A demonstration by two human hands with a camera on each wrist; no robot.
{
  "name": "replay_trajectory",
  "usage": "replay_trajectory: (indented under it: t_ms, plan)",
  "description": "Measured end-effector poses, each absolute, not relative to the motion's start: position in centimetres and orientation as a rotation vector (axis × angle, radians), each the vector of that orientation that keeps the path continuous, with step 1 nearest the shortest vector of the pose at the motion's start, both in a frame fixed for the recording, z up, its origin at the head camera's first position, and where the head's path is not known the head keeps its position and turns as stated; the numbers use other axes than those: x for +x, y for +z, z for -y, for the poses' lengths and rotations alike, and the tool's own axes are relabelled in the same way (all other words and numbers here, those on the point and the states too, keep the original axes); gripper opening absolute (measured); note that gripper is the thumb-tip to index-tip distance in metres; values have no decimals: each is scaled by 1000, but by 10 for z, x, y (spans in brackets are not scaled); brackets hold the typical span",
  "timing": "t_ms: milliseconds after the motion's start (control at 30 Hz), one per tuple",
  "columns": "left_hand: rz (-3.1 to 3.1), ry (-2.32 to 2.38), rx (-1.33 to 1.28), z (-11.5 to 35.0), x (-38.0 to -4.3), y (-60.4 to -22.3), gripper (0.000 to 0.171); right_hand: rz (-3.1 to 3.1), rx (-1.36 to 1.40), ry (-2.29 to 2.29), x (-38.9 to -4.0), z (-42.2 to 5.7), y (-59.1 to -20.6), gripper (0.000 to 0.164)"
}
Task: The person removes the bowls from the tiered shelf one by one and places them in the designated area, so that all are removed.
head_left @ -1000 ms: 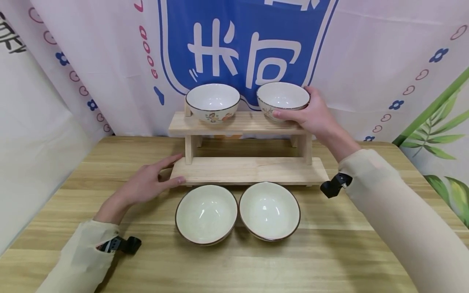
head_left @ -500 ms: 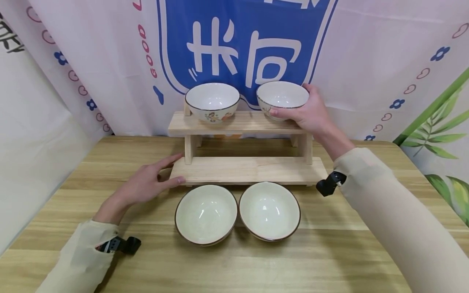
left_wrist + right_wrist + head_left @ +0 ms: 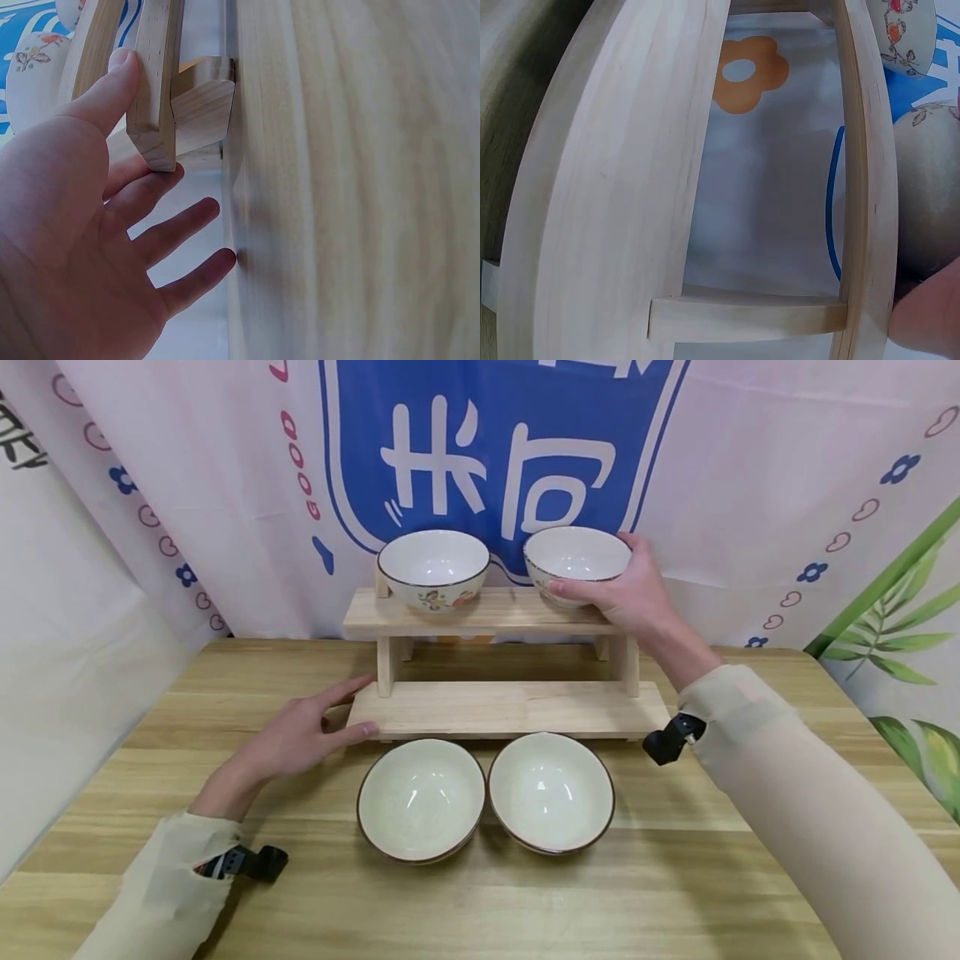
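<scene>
My right hand (image 3: 633,589) grips a patterned white bowl (image 3: 576,558) at the right of the upper shelf, thumb on the front side and fingers behind its rim. Beside it on that shelf stands another white bowl (image 3: 435,560) with a floral print. Down at the left end of the two-tier wooden stand (image 3: 510,706), my left hand (image 3: 288,735) holds the lower board. In the left wrist view its thumb (image 3: 112,94) lies over the board and the index finger reaches the corner, the other fingers spread. Only a bit of the right hand shows in the right wrist view.
Two cream bowls with brown rims, a left one (image 3: 422,800) and a right one (image 3: 552,793), stand side by side before the stand on the wooden table (image 3: 480,910). A printed curtain (image 3: 735,460) hangs close behind the stand.
My right wrist and forearm have shifted slightly left, while that hand keeps its grip on the bowl. The left hand, the stand and the other bowls stay put.
</scene>
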State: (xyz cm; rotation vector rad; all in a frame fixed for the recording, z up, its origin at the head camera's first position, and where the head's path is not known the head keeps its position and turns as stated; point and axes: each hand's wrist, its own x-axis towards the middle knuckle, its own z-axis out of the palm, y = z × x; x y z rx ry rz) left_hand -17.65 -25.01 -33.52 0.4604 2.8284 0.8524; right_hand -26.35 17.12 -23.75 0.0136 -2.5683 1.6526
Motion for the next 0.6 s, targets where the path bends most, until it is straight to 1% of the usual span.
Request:
replay_trajectory:
  t_ms: [333,600]
  plan:
    - [-2824,852,447,250,-176,-336,84,2563,12,1647,-259,-174,-237,127]
    - [-2826,860,458,251,-177,-337,83,2553,48,1647,-251,-179,-234,121]
